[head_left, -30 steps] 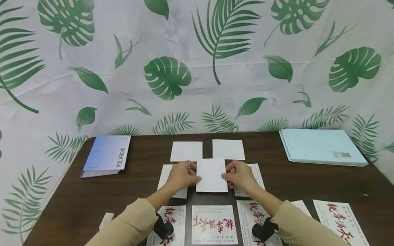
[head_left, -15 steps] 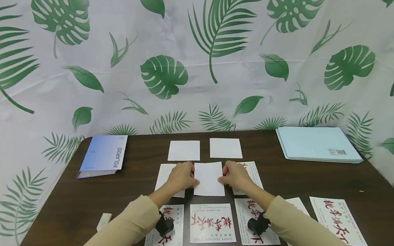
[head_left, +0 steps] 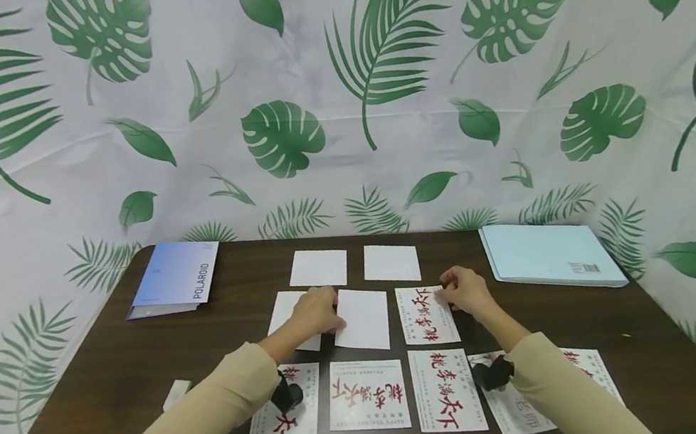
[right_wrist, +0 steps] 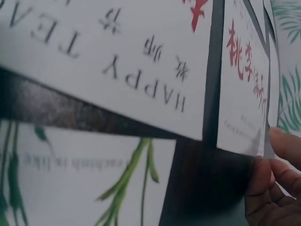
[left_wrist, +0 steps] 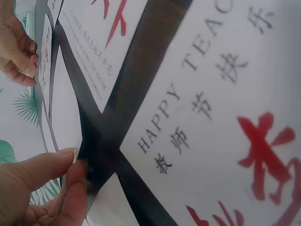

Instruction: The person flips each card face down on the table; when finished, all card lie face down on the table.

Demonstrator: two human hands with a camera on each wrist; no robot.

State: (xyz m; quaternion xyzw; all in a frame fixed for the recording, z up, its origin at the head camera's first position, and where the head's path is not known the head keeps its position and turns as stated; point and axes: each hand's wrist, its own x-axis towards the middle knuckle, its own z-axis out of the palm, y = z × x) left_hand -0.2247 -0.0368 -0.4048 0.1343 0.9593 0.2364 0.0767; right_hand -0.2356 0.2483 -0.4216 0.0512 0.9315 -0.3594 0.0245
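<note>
My left hand (head_left: pixel 319 311) pinches the left edge of a blank white card (head_left: pixel 362 319) in the middle row. The left wrist view shows the thumb and fingers meeting at that card's edge (left_wrist: pixel 66 108). To the right, my right hand (head_left: pixel 467 291) has thumb and fingers at the right edge of a card with red Chinese characters (head_left: pixel 427 319); in the right wrist view they pinch its corner. Another white card (head_left: pixel 285 317) lies partly hidden under the left hand. Two more white cards, left (head_left: pixel 318 268) and right (head_left: pixel 390 263), form the row behind.
Several printed cards, one of them a red-lettered card (head_left: pixel 367 395), line the near side of the dark wooden table (head_left: pixel 99 353). A blue POLAROID folder (head_left: pixel 177 274) lies back left, a pale blue folder (head_left: pixel 552 254) back right. Near the left forearm is a small white block (head_left: pixel 177 394).
The white card came slightly nearer and lies between its neighbours. My right hand let go of it and moved right to the red-lettered card; the left hand stayed at its edge.
</note>
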